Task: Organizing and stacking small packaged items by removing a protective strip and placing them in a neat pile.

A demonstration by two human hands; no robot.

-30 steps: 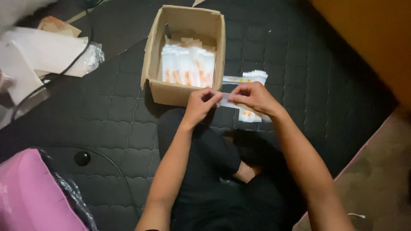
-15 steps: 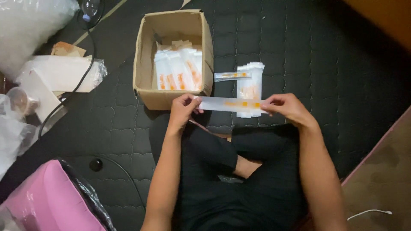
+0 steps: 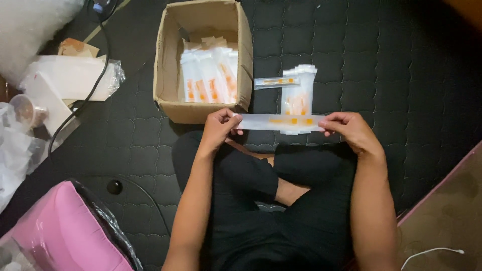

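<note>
I hold a long clear plastic sleeve with orange print point(image 3: 281, 122) stretched level between both hands above my crossed legs. My left hand point(image 3: 219, 128) pinches its left end and my right hand point(image 3: 349, 129) pinches its right end. Just beyond it, a stack of similar clear packets point(image 3: 298, 95) lies on the dark quilted mat, with one small packet point(image 3: 275, 82) lying crosswise beside it. An open cardboard box point(image 3: 170, 108) to the left holds several more such packets point(image 3: 210, 75) standing upright.
A pink object wrapped in clear plastic point(image 3: 60, 231) sits at the lower left. White bags and wrapped paper point(image 3: 65, 78) lie at the far left with a black cable point(image 3: 90, 95) across them. The mat's edge and a brown floor point(image 3: 447, 211) are at the right.
My hands have drawn apart, pulling the sleeve out to its full length. The view has shifted, so the box and packets sit higher and more central than before.
</note>
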